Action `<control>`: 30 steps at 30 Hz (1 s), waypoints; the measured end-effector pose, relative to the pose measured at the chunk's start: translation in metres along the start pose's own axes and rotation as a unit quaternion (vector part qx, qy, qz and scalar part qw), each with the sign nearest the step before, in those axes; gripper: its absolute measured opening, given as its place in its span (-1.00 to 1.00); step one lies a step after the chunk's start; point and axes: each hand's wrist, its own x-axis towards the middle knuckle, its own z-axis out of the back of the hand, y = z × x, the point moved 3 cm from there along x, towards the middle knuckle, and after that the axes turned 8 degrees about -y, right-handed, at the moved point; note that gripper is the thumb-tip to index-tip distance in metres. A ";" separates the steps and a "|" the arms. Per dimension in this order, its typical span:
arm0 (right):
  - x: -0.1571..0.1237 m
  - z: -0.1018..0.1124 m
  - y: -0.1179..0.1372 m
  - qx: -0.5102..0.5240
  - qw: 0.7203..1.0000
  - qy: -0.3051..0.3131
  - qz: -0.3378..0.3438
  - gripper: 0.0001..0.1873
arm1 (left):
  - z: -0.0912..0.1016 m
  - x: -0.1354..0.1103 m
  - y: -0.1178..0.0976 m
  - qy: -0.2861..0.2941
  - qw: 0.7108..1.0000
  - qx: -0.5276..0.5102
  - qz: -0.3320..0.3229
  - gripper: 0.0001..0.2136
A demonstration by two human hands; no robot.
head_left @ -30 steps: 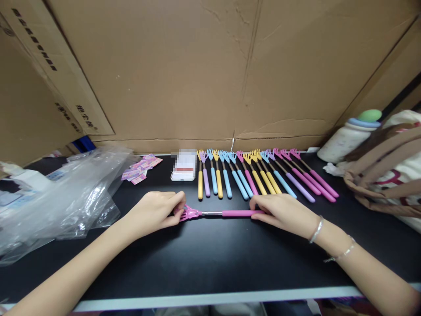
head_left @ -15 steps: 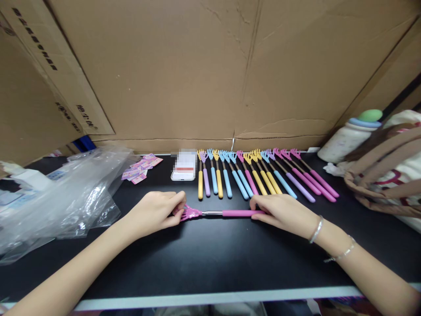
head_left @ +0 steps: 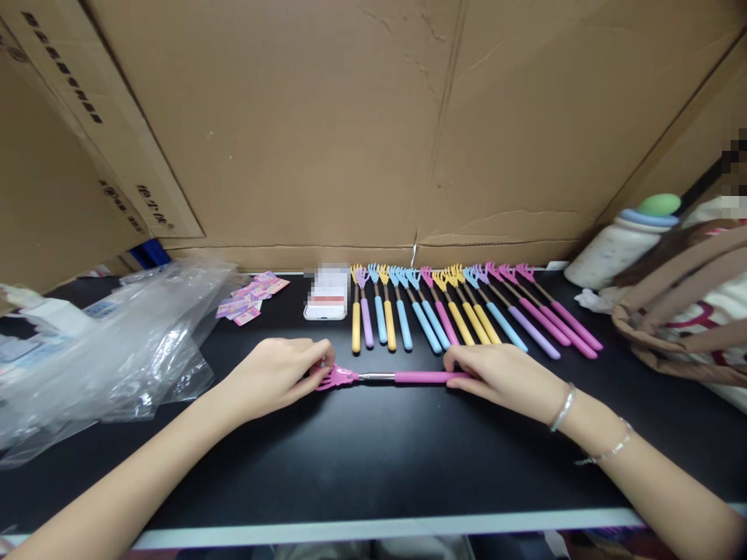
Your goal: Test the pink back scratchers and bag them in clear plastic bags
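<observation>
A pink back scratcher (head_left: 390,378) with a claw head and a metal shaft lies crosswise on the black table (head_left: 373,459). My left hand (head_left: 275,375) pinches its claw end with closed fingers. My right hand (head_left: 502,372) is closed round the far end of its pink handle. Just behind it, a row of several back scratchers (head_left: 467,311) in yellow, purple, blue and pink lies side by side with the claws pointing to the cardboard wall.
Crumpled clear plastic bags (head_left: 110,350) cover the left of the table. Small pink packets (head_left: 252,299) and a white phone (head_left: 325,299) lie at the back. A white bottle (head_left: 618,243) and a woven bag (head_left: 689,303) stand at the right. Cardboard (head_left: 373,124) walls in the back.
My left fingers have shifted slightly along the claw end. Otherwise both hands and the pink back scratcher stay where they were.
</observation>
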 end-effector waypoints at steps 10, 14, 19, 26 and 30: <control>0.000 -0.001 0.000 0.012 1.000 -0.010 0.008 -0.82 | 0.000 0.000 0.000 -0.015 0.999 0.016 -0.028 -0.84; 0.000 -0.002 0.000 0.009 1.000 -0.012 0.012 -0.81 | 0.001 0.001 -0.001 -0.023 0.999 0.015 -0.032 -0.84; 0.000 -0.002 -0.001 0.006 1.000 -0.009 0.011 -0.82 | 0.000 0.000 -0.001 -0.032 0.999 0.007 -0.032 -0.85; -0.001 -0.002 -0.001 0.001 1.000 -0.002 0.008 -0.83 | -0.001 0.000 0.001 -0.026 0.999 -0.004 -0.022 -0.88; 0.000 -0.002 -0.001 0.004 1.000 -0.007 0.008 -0.82 | 0.000 0.000 0.000 -0.030 0.999 -0.003 -0.024 -0.86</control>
